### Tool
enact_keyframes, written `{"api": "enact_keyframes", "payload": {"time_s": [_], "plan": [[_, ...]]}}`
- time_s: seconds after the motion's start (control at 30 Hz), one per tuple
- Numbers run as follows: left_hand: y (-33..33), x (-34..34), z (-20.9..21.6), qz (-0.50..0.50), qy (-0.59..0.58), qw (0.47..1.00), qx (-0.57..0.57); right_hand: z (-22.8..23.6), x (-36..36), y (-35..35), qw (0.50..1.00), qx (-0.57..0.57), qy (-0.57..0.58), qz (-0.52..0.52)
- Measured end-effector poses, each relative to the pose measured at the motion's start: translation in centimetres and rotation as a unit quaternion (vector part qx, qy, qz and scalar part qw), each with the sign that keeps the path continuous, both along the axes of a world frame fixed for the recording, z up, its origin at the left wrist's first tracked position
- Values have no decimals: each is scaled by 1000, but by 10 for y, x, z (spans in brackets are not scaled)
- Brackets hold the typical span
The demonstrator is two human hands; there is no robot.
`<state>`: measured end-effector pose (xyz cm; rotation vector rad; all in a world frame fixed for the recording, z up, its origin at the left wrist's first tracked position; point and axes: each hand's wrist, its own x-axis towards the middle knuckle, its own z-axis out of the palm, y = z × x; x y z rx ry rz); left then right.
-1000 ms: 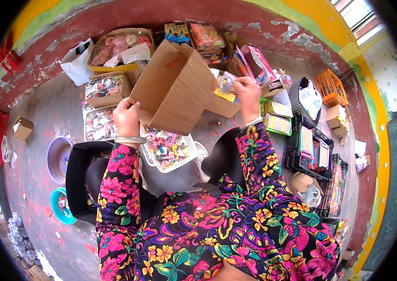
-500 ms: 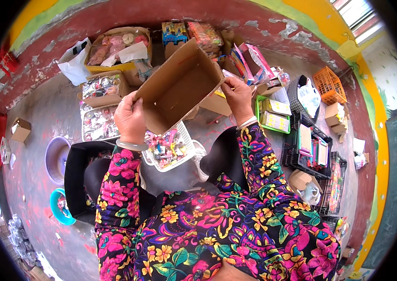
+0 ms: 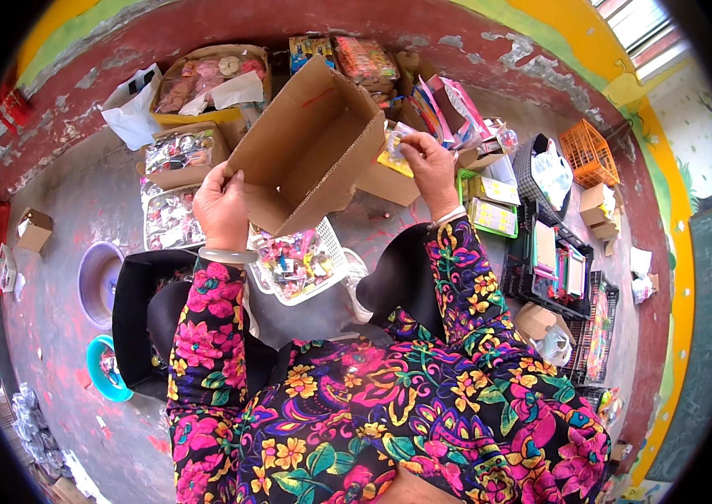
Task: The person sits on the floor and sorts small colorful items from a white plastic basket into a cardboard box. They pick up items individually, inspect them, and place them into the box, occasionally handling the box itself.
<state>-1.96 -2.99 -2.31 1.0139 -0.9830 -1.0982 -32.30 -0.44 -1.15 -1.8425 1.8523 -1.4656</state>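
Note:
A brown cardboard box (image 3: 310, 155), tilted with its open side toward me, is held up over the floor items. My left hand (image 3: 220, 208) grips its left edge, thumb on the near side. My right hand (image 3: 430, 172) is off the box, just right of its right edge. Its fingers are curled together at the tips; whether anything small is between them I cannot make out. Behind those fingertips sits another carton (image 3: 388, 183) with yellow-and-clear packets on it. Below the held box stands a white plastic basket (image 3: 339, 260) full of small colourful packaged items.
A black bin (image 3: 133, 323) stands by my left leg, with a purple basin (image 3: 97, 286) and a turquoise basin (image 3: 102, 378) beyond it. At right are a green crate (image 3: 490, 225), a black crate (image 3: 532, 290) and an orange crate (image 3: 588, 151). Cartons line the back wall.
My right hand has come away from the box's right edge. The box has shifted slightly left and up, turning a little, and now stays in my left hand alone.

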Motion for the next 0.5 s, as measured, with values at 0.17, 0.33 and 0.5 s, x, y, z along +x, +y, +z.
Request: {"api": "enact_keyframes", "payload": {"time_s": [0.17,0.33,0.5], "plan": [[-2,2,-6,-21,-5,1000,13,15,23,3,996,-12,90,-1],[-1,0,-5,-30,-28,999,7,15,21,4,987,-55,150,-15],[-2,-3,-8,-18,-51,998,-8,17,23,6,985,-34,168,-15]]}}
